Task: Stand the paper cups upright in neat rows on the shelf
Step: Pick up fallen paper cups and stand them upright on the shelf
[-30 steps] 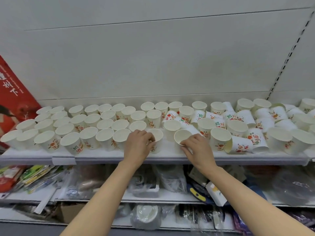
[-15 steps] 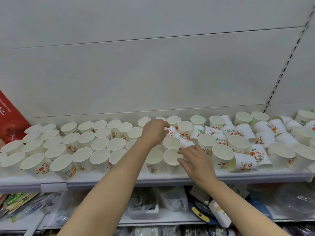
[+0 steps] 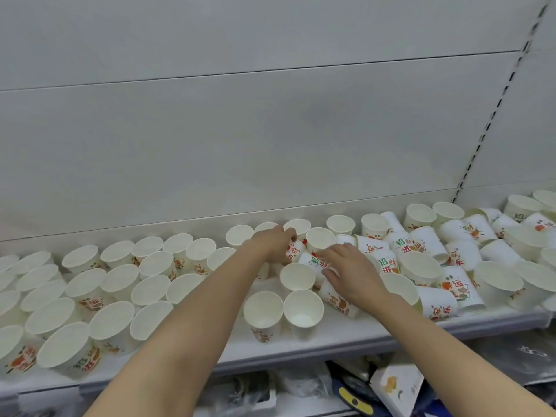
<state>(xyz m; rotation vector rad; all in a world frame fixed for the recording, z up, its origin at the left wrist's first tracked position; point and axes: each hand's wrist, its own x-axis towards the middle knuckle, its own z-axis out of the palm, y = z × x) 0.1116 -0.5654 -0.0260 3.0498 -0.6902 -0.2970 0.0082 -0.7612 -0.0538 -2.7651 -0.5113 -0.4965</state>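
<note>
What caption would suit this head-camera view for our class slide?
Both hands, left hand and right hand, reach among toppled paper cups mid-shelf, with upright cups at left.

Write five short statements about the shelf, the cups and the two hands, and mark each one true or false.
1. The white paper cups left of the arms stand upright in rows. True.
2. Every cup right of the hands stands upright. False: several printed cups there lie tipped on their sides.
3. The left hand reaches toward the back of the white metal shelf. True.
4. The right hand hangs below the shelf. False: it rests among the tipped cups on the shelf.
5. Two upright cups stand at the shelf's front between the forearms. True.
</note>
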